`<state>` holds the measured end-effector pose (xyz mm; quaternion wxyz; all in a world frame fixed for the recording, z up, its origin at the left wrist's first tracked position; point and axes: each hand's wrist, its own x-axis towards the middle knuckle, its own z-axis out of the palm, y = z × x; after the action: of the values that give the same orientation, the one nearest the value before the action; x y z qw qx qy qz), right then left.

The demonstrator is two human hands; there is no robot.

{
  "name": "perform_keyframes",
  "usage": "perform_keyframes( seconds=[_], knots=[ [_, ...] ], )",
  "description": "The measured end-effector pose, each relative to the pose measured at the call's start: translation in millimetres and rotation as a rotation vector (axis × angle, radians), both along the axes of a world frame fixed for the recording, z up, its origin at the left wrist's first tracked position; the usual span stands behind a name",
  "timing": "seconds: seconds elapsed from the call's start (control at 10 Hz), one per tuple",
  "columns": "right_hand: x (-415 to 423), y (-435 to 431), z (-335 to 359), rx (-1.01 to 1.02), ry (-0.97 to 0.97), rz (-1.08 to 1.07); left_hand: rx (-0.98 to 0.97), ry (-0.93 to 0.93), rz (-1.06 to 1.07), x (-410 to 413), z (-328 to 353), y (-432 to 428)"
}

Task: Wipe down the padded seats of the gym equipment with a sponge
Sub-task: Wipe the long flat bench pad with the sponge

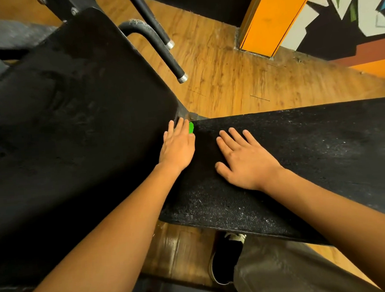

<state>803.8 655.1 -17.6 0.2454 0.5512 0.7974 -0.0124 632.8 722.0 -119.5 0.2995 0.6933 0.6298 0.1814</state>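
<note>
Head view: the right hand (244,158) lies flat, fingers spread, on the seat pad (313,160), whose long axis runs left to right. The left hand (178,147) presses straight-fingered over the green sponge (191,127) at the crease beside the back pad (70,108). Only a sliver of the sponge shows, so its axis cannot be told. With neither of the hands clamping it, it could likely slip free or wedge into that gap.

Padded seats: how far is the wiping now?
Done: nothing looks clearly wiped. In hand: the left hand presses the green sponge where back pad meets seat pad; the right hand rests flat on it. Left: the seat pad's pale specks.
</note>
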Motion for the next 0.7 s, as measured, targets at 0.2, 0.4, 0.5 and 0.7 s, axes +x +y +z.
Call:
perform_keyframes(
  seconds=[0.2, 0.4, 0.5, 0.7],
  knots=[
    [0, 0, 2, -0.008, 0.011, -0.006, 0.049, 0.05, -0.015, -14, 4, -63],
    [0, -1, 4, -0.013, 0.01, -0.002, 0.01, -0.053, 0.025, -24, 8, -130],
    [-1, -1, 6, -0.022, 0.01, -0.006, 0.012, -0.059, 0.043, -26, 11, -152],
    [0, -1, 5, -0.015, 0.012, -0.003, -0.015, -0.083, 0.077, -22, 10, -141]
  ],
)
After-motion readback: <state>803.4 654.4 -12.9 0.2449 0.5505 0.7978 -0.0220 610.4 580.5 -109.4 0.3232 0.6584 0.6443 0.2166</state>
